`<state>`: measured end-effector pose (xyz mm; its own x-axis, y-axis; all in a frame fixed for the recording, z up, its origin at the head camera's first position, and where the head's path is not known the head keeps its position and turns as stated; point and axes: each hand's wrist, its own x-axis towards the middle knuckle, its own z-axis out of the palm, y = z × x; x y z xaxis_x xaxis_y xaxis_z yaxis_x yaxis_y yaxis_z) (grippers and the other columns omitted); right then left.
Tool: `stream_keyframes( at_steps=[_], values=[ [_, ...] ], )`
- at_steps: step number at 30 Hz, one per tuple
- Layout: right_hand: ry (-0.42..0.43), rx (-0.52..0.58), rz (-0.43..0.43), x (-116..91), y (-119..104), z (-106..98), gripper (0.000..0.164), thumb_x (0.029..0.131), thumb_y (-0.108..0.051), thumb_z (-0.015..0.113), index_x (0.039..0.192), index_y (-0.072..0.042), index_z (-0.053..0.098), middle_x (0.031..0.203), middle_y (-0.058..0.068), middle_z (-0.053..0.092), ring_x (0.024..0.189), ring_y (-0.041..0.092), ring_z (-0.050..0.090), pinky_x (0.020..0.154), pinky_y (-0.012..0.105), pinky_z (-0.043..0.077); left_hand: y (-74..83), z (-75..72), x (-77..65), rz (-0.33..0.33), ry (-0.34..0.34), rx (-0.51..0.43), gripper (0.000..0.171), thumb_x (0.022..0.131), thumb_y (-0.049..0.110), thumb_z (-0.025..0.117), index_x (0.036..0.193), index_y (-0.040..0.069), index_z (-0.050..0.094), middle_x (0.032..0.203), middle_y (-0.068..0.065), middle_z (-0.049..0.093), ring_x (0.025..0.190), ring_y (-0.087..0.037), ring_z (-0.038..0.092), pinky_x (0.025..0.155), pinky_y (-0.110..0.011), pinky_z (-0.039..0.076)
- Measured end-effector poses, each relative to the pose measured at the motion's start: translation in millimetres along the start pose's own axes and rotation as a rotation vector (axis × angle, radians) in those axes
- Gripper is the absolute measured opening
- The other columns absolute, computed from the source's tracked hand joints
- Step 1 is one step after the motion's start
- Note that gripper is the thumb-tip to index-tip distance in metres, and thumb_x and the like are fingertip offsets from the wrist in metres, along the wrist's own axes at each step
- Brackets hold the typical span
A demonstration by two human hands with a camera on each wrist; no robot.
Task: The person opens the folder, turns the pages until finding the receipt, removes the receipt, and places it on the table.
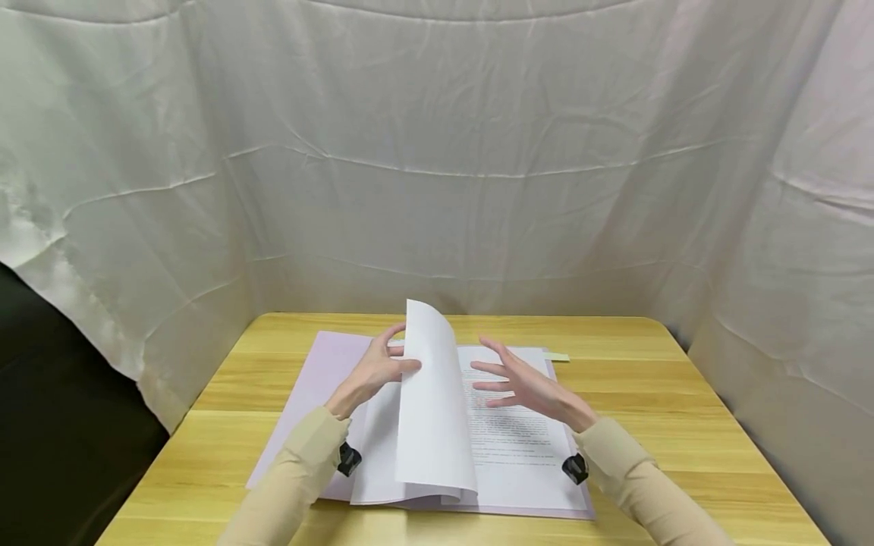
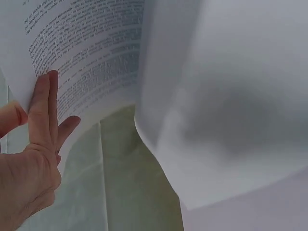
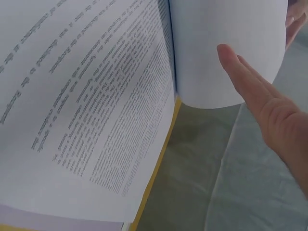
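A sheet of paper (image 1: 432, 409) stands raised and curved over an open stack of printed pages in a lilac folder (image 1: 337, 353). My left hand (image 1: 375, 370) holds this sheet by its left edge, thumb on the blank face and the other fingers behind it. In the left wrist view, those fingers (image 2: 42, 106) lie along the printed side. My right hand (image 1: 529, 383) hovers over the printed page (image 1: 512, 444) on the right, fingers spread and holding nothing. The right wrist view shows it beside the raised sheet (image 3: 211, 62), overlapping it there.
The folder lies on a wooden table (image 1: 683, 425). A pale yellow-green tab (image 1: 557, 356) sticks out at the stack's upper right. Grey-white curtains (image 1: 464, 174) hang behind and on both sides. A small black device (image 1: 575, 469) is worn at each wrist.
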<state>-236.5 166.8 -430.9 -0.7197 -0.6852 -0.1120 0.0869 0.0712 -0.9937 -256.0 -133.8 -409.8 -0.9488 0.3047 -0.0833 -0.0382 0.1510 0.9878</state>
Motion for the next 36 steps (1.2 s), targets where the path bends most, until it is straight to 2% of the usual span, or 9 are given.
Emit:
stream_keyframes(
  at_steps=[8, 18, 22, 27, 29, 31, 33, 35, 36],
  values=[
    [0.053, -0.125, 0.001, -13, 9, -9, 0.060, 0.111, -0.044, 0.019, 0.163, -0.020, 0.003, 0.166, 0.025, 0.019, 0.146, 0.052, 0.033, 0.117, 0.060, 0.038, -3.1, -27.9, -3.2, -0.038, 0.029, 0.088, 0.084, 0.083, -0.001, 0.068, 0.156, 0.006, 0.026, 0.130, -0.032, 0.063, 0.091, -0.018, 0.070, 0.082, -0.035, 0.058],
    [0.175, -0.451, 0.037, -29, 29, -22, 0.061, 0.110, -0.037, 0.036, 0.161, -0.008, 0.018, 0.161, 0.031, 0.028, 0.143, 0.050, 0.039, 0.115, 0.064, 0.037, -17.5, -44.8, -8.6, -0.035, 0.047, 0.189, 0.089, 0.080, -0.006, 0.067, 0.157, 0.001, 0.021, 0.121, -0.035, 0.066, 0.081, -0.017, 0.070, 0.066, -0.028, 0.056],
    [0.253, -0.527, 0.055, -33, 36, -27, 0.060, 0.109, -0.038, 0.041, 0.159, -0.009, 0.025, 0.159, 0.027, 0.035, 0.145, 0.048, 0.038, 0.116, 0.064, 0.034, -28.9, -46.8, -8.4, -0.024, 0.089, 0.294, 0.086, 0.078, -0.009, 0.069, 0.154, 0.004, 0.032, 0.134, -0.036, 0.058, 0.107, -0.034, 0.068, 0.069, -0.031, 0.057],
    [0.290, -0.585, 0.035, -37, 42, -33, 0.061, 0.107, -0.035, 0.048, 0.157, -0.007, 0.030, 0.157, 0.028, 0.039, 0.143, 0.048, 0.041, 0.115, 0.063, 0.037, -41.4, -44.8, -7.3, 0.059, 0.108, 0.468, 0.073, 0.074, -0.012, 0.068, 0.143, 0.002, 0.050, 0.154, -0.032, 0.039, 0.134, -0.054, 0.048, 0.092, -0.050, 0.058],
    [0.279, -0.593, 0.011, -39, 45, -36, 0.062, 0.106, -0.032, 0.051, 0.157, -0.004, 0.029, 0.156, 0.031, 0.038, 0.141, 0.050, 0.042, 0.114, 0.062, 0.039, -46.1, -43.1, -6.2, 0.091, 0.099, 0.529, 0.066, 0.075, -0.013, 0.066, 0.138, 0.000, 0.055, 0.151, -0.031, 0.044, 0.121, -0.051, 0.059, 0.092, -0.048, 0.058],
    [0.273, -0.596, -0.012, -41, 47, -39, 0.064, 0.105, -0.029, 0.054, 0.156, -0.001, 0.028, 0.154, 0.034, 0.037, 0.139, 0.052, 0.044, 0.113, 0.063, 0.040, -50.4, -41.7, -5.6, 0.096, 0.086, 0.559, 0.061, 0.076, -0.013, 0.064, 0.136, -0.001, 0.058, 0.146, -0.030, 0.051, 0.088, -0.037, 0.067, 0.075, -0.037, 0.058],
    [0.266, -0.612, -0.040, -42, 50, -42, 0.065, 0.104, -0.026, 0.056, 0.155, 0.003, 0.028, 0.153, 0.037, 0.037, 0.137, 0.054, 0.044, 0.112, 0.064, 0.040, -54.0, -41.0, -6.1, 0.102, 0.069, 0.577, 0.057, 0.078, -0.012, 0.061, 0.135, -0.003, 0.060, 0.141, -0.030, 0.056, 0.059, -0.019, 0.053, 0.057, -0.026, 0.048],
    [0.262, -0.637, -0.059, -43, 53, -44, 0.067, 0.102, -0.024, 0.059, 0.154, 0.005, 0.029, 0.152, 0.038, 0.038, 0.136, 0.055, 0.044, 0.112, 0.065, 0.039, -57.8, -41.7, -7.0, 0.104, 0.052, 0.564, 0.056, 0.078, -0.011, 0.059, 0.134, -0.004, 0.060, 0.137, -0.031, 0.058, 0.048, -0.010, 0.029, 0.048, -0.021, 0.035],
    [0.262, -0.652, -0.066, -43, 54, -46, 0.068, 0.101, -0.024, 0.061, 0.153, 0.007, 0.029, 0.151, 0.038, 0.039, 0.135, 0.056, 0.045, 0.111, 0.065, 0.039, -59.4, -41.7, -8.0, 0.121, 0.048, 0.572, 0.055, 0.079, -0.011, 0.058, 0.133, -0.006, 0.060, 0.134, -0.032, 0.059, 0.046, -0.006, 0.027, 0.046, -0.020, 0.032]
  ],
)
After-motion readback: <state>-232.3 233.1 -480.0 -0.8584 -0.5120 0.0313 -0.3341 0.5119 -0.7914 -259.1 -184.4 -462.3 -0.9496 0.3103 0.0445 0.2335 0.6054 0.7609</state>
